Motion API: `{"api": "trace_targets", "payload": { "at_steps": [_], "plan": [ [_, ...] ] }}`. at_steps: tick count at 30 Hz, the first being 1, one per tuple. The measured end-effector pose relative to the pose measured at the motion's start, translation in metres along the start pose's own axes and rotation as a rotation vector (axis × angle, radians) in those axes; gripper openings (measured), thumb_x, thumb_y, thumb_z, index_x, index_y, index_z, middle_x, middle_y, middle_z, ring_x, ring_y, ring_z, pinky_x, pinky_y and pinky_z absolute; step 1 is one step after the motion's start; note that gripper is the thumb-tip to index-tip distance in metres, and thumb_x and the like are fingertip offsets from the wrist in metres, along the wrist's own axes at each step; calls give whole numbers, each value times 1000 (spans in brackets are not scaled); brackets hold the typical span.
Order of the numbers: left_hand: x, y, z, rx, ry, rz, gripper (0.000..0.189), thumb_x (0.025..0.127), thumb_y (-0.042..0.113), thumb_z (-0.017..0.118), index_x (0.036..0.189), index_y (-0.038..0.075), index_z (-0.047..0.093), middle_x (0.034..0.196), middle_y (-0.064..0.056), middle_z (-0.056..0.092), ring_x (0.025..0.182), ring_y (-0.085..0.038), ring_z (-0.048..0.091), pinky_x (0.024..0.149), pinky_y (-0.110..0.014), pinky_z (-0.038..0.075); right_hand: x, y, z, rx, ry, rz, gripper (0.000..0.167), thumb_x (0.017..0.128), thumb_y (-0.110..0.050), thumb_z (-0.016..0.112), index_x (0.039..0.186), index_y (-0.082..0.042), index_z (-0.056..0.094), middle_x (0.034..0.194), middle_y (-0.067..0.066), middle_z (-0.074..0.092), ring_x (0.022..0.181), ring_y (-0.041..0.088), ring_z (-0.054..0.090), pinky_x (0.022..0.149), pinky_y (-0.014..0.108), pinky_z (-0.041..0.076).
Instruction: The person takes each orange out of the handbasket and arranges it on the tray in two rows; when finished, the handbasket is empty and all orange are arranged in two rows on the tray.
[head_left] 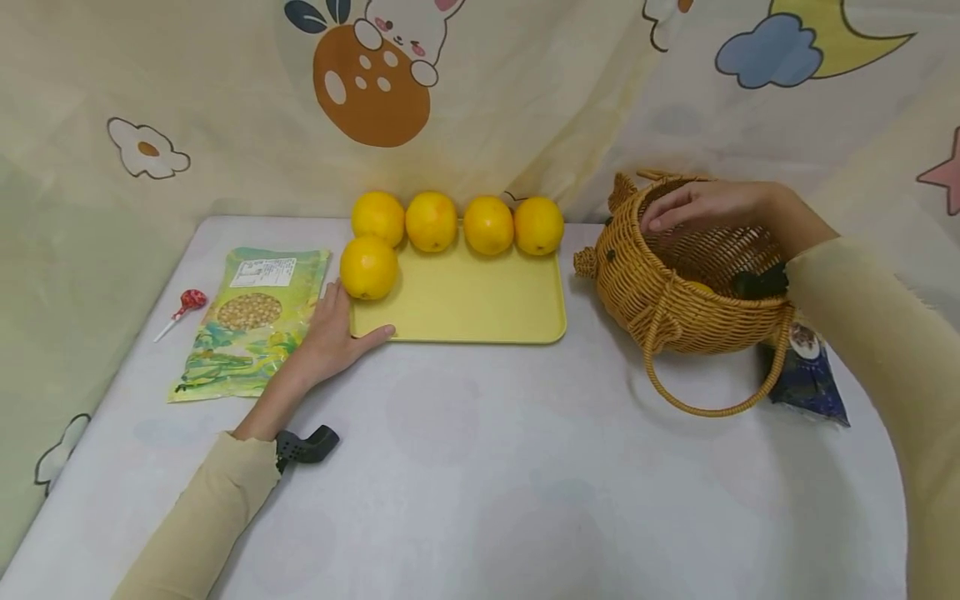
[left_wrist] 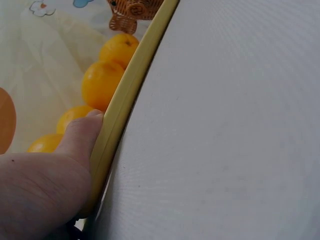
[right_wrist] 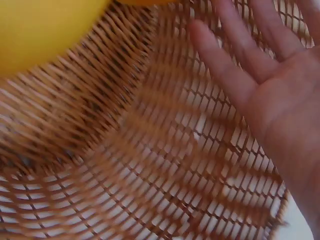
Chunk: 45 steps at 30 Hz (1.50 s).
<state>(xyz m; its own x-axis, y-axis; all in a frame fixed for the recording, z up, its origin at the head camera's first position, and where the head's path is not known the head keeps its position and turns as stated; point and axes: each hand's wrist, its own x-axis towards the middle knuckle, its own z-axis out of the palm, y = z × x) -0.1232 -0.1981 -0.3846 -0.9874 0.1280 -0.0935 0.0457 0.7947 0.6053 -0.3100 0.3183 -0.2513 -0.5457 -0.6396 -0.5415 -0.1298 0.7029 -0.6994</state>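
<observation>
My left hand [head_left: 326, 337] rests at the front left corner of a yellow tray [head_left: 472, 304]. Its thumb lies along the tray's front rim, and the fingers are straight by the left side, near an orange [head_left: 368, 267]. More oranges [head_left: 431, 222] line the tray's back edge. On the right, my right hand [head_left: 712, 205] reaches into the mouth of a wicker basket [head_left: 630, 292] shaped like a pig. The right wrist view shows its fingers spread, holding nothing, beside the woven wall. Yellow-orange round fruit [right_wrist: 45, 32] lies inside the basket, only partly visible.
A green and yellow bag of grains [head_left: 250, 312] lies left of the tray, with a red lollipop [head_left: 192, 300] beyond it. Behind the basket's right side is a dark blue packet [head_left: 810, 383], partly covered. A patterned cloth hangs behind the table.
</observation>
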Motion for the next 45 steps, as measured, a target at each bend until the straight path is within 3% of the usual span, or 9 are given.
{"api": "trace_targets", "payload": {
  "at_steps": [3, 6, 9, 11, 15, 19, 28, 38, 45],
  "plan": [
    [0, 1, 0, -3, 17, 19, 110, 88, 53, 63, 155, 7, -12, 163, -22, -4, 151, -41, -2, 120, -61, 4, 3, 2, 3, 9, -26, 60, 44, 104, -26, 45, 144, -9, 42, 133, -13, 52, 120, -2, 54, 108, 33, 45],
    [1, 1, -1, -6, 40, 38, 109, 88, 51, 64, 155, 8, -9, 161, -23, 5, 148, -40, 10, 120, -60, 10, 5, 4, 6, 20, -44, 91, 60, 104, -29, 44, 153, -4, 22, 154, 6, 35, 137, 14, 43, 116, 50, 33],
    [0, 1, -2, -6, 33, 32, 109, 88, 52, 64, 155, 8, -10, 162, -23, 3, 149, -39, 8, 120, -60, 9, 7, 10, 8, 49, -95, 107, 67, 103, -28, 44, 155, -2, 9, 162, 21, 11, 148, 34, 20, 118, 60, 23],
    [0, 1, -2, 2, 15, 15, 110, 89, 54, 62, 155, 8, -13, 163, -22, -5, 151, -39, -1, 121, -61, 5, 10, 13, 10, 82, -140, 106, 69, 103, -25, 43, 156, -3, 5, 162, 23, 3, 148, 39, 12, 118, 60, 23],
    [0, 0, -2, 8, -1, 0, 111, 89, 56, 61, 154, 7, -15, 163, -21, -10, 151, -39, -7, 121, -61, 3, 15, 19, 12, 154, -218, 100, 72, 104, -23, 42, 156, -9, -5, 163, 21, -4, 143, 14, 31, 118, 55, 28],
    [0, 0, -2, 9, 0, 2, 112, 88, 56, 61, 154, 6, -14, 162, -22, -9, 151, -39, -6, 120, -61, 3, 19, 23, 12, 183, -273, 113, 76, 104, -23, 42, 155, -12, -13, 162, 21, -10, 127, -8, 40, 119, 48, 30],
    [1, 2, -1, 12, 17, 15, 111, 88, 54, 63, 155, 7, -12, 163, -22, -3, 150, -40, 4, 120, -61, 7, 24, 28, 14, 253, -328, 124, 77, 104, -19, 40, 154, -12, -18, 161, 23, -14, 123, 0, 51, 102, 41, 49],
    [1, 2, 0, 11, 29, 23, 111, 87, 53, 64, 155, 7, -11, 163, -22, -2, 150, -40, 6, 120, -61, 9, 25, 29, 13, 261, -324, 126, 70, 104, -21, 43, 157, -27, -2, 162, 19, -15, 123, -4, 48, 108, 38, 44],
    [0, 3, 1, 10, 31, 29, 111, 88, 53, 64, 155, 7, -11, 163, -22, -1, 149, -40, 6, 120, -61, 8, 25, 29, 14, 253, -328, 92, 78, 103, -16, 43, 155, -19, -15, 162, 16, -18, 129, 1, 45, 106, 37, 46]
  ]
}}
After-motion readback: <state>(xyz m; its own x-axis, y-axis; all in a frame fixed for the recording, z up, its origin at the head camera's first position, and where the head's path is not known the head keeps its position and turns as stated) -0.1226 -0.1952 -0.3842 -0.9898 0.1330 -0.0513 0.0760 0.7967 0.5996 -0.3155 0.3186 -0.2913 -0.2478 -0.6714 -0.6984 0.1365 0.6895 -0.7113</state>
